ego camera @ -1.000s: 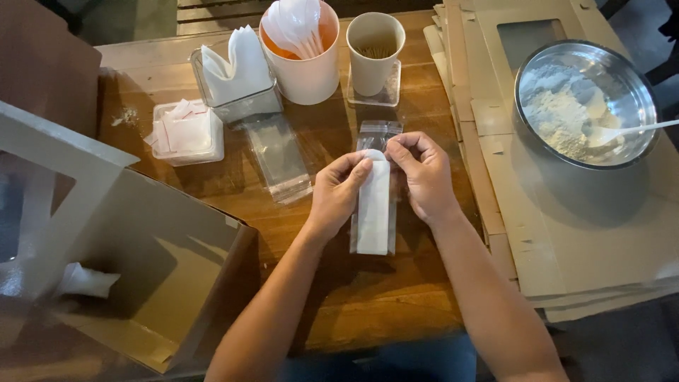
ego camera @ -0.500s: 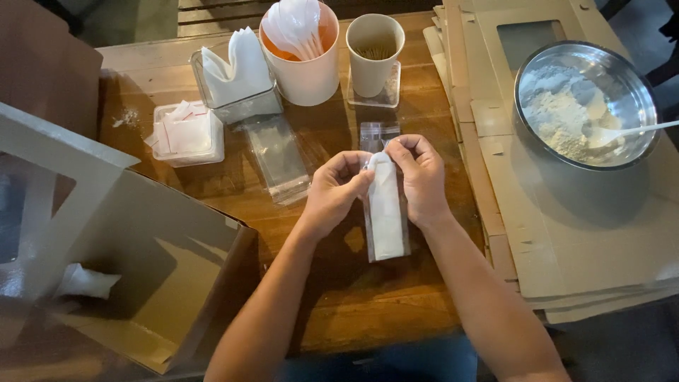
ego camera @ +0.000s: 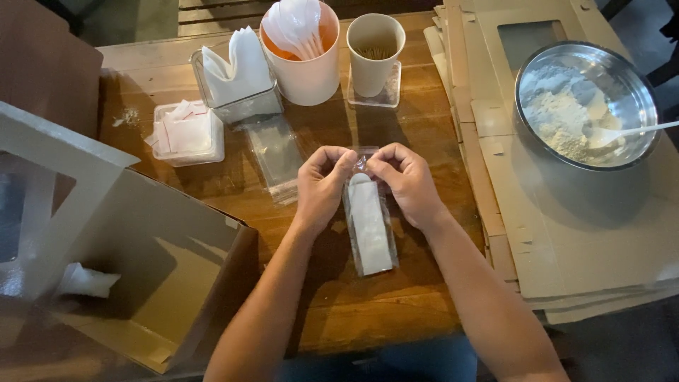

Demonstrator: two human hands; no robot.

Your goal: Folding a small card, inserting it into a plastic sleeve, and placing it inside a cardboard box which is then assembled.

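A narrow clear plastic sleeve [ego camera: 369, 230] with a folded white napkin inside lies on the wooden table [ego camera: 396, 304], pointing toward me. My left hand [ego camera: 322, 185] pinches the sleeve's top left corner. My right hand [ego camera: 407, 180] pinches the top right corner, and the fingertips of both hands meet over the sleeve's open flap. The flap itself is mostly hidden under my fingers.
Empty clear sleeves [ego camera: 277, 159] lie left of my hands. Behind stand a napkin holder [ego camera: 233, 74], a tub of white plastic spoons [ego camera: 300, 49], a paper cup [ego camera: 375, 53] and a small packet tray [ego camera: 187, 133]. Open cardboard box [ego camera: 141, 283] at left; flat cartons [ego camera: 566, 233] and a flour bowl [ego camera: 583, 102] at right.
The sleeve has swung slightly, its near end drifting right. Both hands have closed in tighter over its top end.
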